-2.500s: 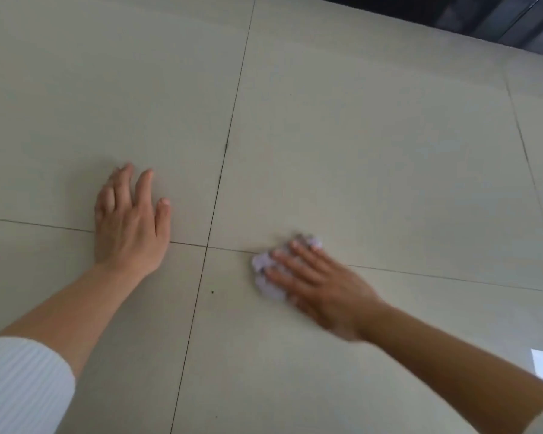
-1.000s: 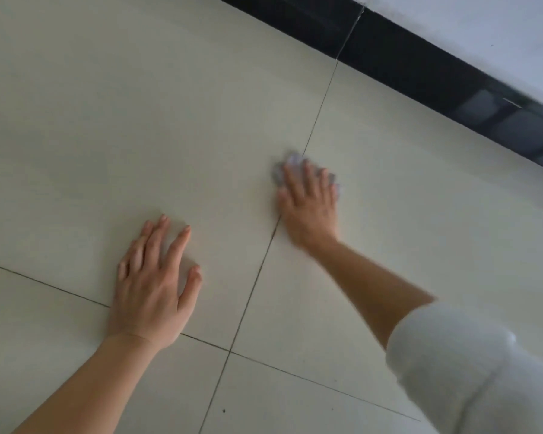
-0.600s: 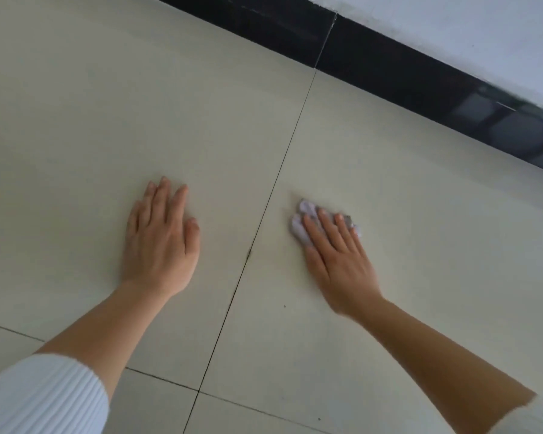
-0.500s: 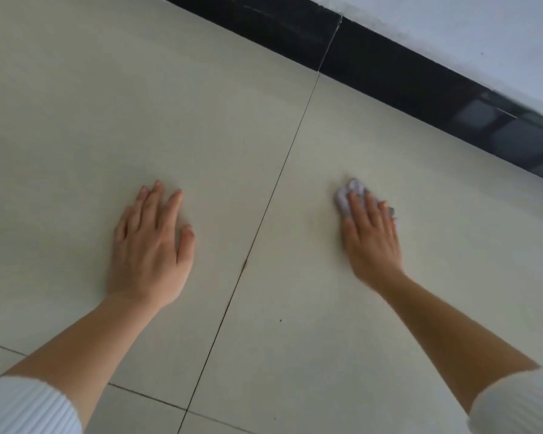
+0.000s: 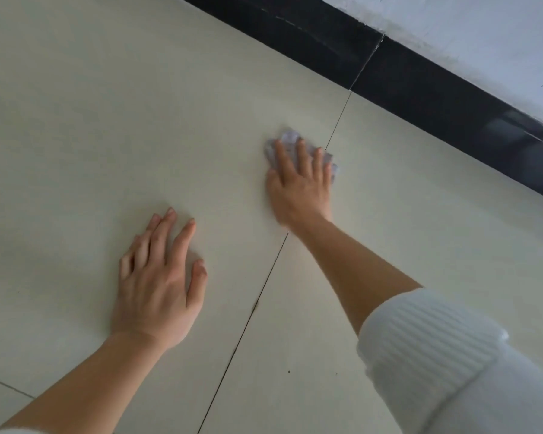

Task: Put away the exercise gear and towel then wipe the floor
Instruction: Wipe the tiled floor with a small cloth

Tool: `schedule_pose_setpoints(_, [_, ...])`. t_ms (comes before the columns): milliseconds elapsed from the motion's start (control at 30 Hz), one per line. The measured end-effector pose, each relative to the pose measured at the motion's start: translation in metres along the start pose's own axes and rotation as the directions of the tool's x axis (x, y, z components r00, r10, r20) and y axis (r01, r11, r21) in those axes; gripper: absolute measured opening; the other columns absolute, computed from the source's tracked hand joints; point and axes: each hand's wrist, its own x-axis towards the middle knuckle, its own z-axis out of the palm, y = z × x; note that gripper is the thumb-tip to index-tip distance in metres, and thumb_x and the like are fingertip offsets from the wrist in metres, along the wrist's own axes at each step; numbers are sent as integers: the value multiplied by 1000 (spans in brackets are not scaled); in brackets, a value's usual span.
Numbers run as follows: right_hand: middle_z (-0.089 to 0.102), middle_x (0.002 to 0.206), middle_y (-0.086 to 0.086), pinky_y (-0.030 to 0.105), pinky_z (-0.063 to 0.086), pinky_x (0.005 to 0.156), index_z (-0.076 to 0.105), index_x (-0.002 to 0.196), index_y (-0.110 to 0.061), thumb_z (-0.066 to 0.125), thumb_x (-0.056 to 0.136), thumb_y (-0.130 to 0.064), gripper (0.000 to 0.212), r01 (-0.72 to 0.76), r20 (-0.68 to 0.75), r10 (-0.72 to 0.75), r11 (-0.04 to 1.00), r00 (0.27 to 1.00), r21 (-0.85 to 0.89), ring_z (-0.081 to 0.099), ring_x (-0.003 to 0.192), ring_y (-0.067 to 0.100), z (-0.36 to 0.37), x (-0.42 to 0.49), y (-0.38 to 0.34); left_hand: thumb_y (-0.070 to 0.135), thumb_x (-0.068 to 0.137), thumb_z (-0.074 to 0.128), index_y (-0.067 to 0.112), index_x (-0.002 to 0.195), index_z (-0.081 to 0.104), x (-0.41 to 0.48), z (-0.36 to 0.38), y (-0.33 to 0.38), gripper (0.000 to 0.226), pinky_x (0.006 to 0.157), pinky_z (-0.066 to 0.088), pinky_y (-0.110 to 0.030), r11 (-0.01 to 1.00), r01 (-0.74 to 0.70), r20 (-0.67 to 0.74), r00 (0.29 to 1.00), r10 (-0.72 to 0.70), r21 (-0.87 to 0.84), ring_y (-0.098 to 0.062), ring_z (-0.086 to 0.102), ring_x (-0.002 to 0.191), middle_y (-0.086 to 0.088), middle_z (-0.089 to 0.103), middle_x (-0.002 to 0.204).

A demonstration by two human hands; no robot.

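Note:
A small crumpled pale-lilac cloth [image 5: 290, 137] lies on the cream tiled floor [image 5: 107, 120], just left of a grout line. My right hand [image 5: 300, 183] presses flat on top of it with straight fingers, hiding most of the cloth. My left hand [image 5: 157, 283] rests palm-down on the bare tile nearer to me, fingers spread and holding nothing. White ribbed sleeves are pushed up both forearms.
A black skirting board [image 5: 420, 86] runs diagonally across the top right under a white wall [image 5: 483, 36]. A long grout line [image 5: 264, 286] passes between my hands. A few tiny dark specks [image 5: 289, 371] dot the tile near the bottom.
My right hand has slid the cloth leftward, from right of the grout line to just across it. My left hand stays planted on the tile.

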Motion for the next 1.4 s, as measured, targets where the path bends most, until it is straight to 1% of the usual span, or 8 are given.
schedule_pose_setpoints(167, [4, 163, -2, 39, -12, 119, 15, 152, -40, 18, 101, -45, 51, 514, 141, -502, 856, 853, -65, -8, 149, 26, 4, -37, 1, 39, 85, 32, 18, 138, 41, 1, -2, 2, 58, 104, 24, -44, 1000, 16, 15, 1000, -16, 5, -27, 29, 136, -11, 35, 149])
schedule_pose_setpoints(300, [14, 161, -5, 37, -7, 120, 24, 150, -39, 19, 102, -44, 48, 668, 253, -636, 742, 729, -57, -3, 150, 22, 0, -76, 49, 39, 85, 31, 17, 138, 41, 1, -3, 3, 58, 105, 22, -43, 999, 33, 30, 999, -33, 11, -28, 28, 137, -11, 34, 150])
schedule_pose_setpoints(500, [-9, 162, -4, 31, -17, 116, -8, 148, -44, 1, 96, -55, 54, 171, 142, -154, 978, 978, -119, -19, 146, 18, -27, -52, 112, 39, 85, 31, 16, 138, 40, 2, -6, 6, 58, 102, 25, -46, 999, 50, 62, 997, -51, 17, -29, 27, 137, -11, 32, 150])
schedule_pose_setpoints(633, [-17, 161, -3, 40, -15, 116, -6, 151, -43, 14, 102, -48, 53, -75, 168, 78, 997, 983, -23, -23, 145, 27, -29, -19, 79, 39, 85, 32, 17, 138, 40, 2, -5, 5, 58, 101, 23, -43, 999, 43, 77, 996, -45, 20, -27, 25, 137, -11, 32, 151])
schedule_pose_setpoints(967, [-16, 161, -6, 35, -22, 114, 0, 149, -48, 18, 102, -49, 51, 301, 255, -286, 953, 924, -24, -27, 144, 20, -8, -70, 16, 38, 84, 34, 17, 139, 42, 2, -4, 3, 59, 101, 24, -43, 1000, 27, 88, 996, -27, -6, -28, 28, 137, -11, 32, 151])
schedule_pose_setpoints(1233, [-11, 160, -14, 35, -14, 118, 7, 149, -50, 20, 100, -53, 51, 262, 241, -247, 964, 939, -32, -21, 146, 15, 23, -220, 15, 36, 87, 32, 13, 140, 39, 1, -5, 1, 58, 106, 23, -49, 995, -14, 97, 995, 23, -96, -31, 24, 140, -15, 31, 151])
schedule_pose_setpoints(1333, [-20, 158, -17, 35, -11, 119, -7, 147, -54, 5, 97, -57, 51, -33, 153, 46, 996, 987, -86, -25, 144, 10, 25, -251, 35, 31, 89, 35, 11, 141, 38, -1, -4, -1, 56, 109, 19, -49, 991, -42, 97, 994, 55, -130, -33, 22, 141, -17, 29, 151])
schedule_pose_setpoints(1400, [-19, 158, -18, 37, -8, 120, -11, 145, -56, -2, 92, -62, 54, -354, 85, 356, 934, 931, -37, -23, 145, 11, 29, -273, 53, 28, 93, 38, 10, 145, 31, -1, -6, -4, 56, 111, 13, -47, 988, -80, 138, 986, 98, -131, -32, 15, 143, -18, 21, 154])
